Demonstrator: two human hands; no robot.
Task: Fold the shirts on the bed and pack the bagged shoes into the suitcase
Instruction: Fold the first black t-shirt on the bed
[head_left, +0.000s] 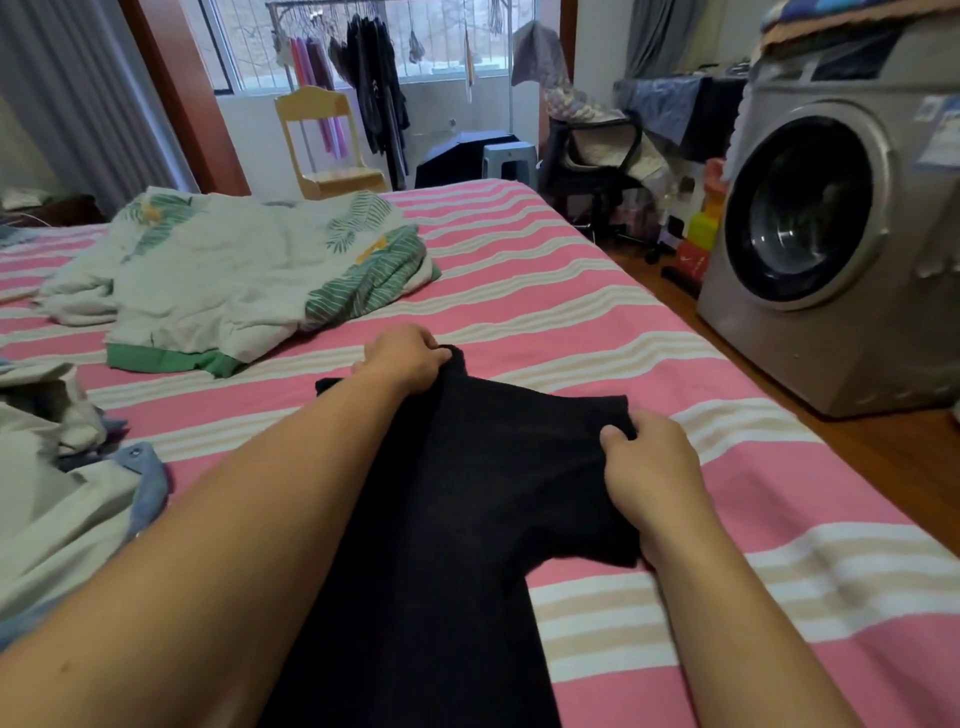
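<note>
Head view: no suitcase or bagged shoes show in your frame; the only vessel in sight is the washing machine (831, 218) at right on the wooden floor, door closed, drum contents not readable through the dark glass. The bed (597, 322) fills most of the view, covered in a pink sheet with white and beige stripes. A black shirt (457, 493) lies on it directly in front of you, running from the bottom edge up toward mid-frame, one short sleeve spread out to the right. A white quilt with green leaf print (234, 275) is bunched on the far left part of the bed, well apart from the shirt. A pale garment with blue trim (67, 499) is heaped at the left edge. Beyond the bed: a yellow wooden chair (322, 145), a clothes rack with dark hanging garments (374, 78) by the window, a grey plastic stool (509, 156). Both your forearms reach forward over the shirt. Your left hand (405, 358) pinches the shirt's top edge near the collar, fingers curled round the fabric. Your right hand (649, 467) grips the outer end of the right sleeve, thumb and fingers closed on the cloth.
</note>
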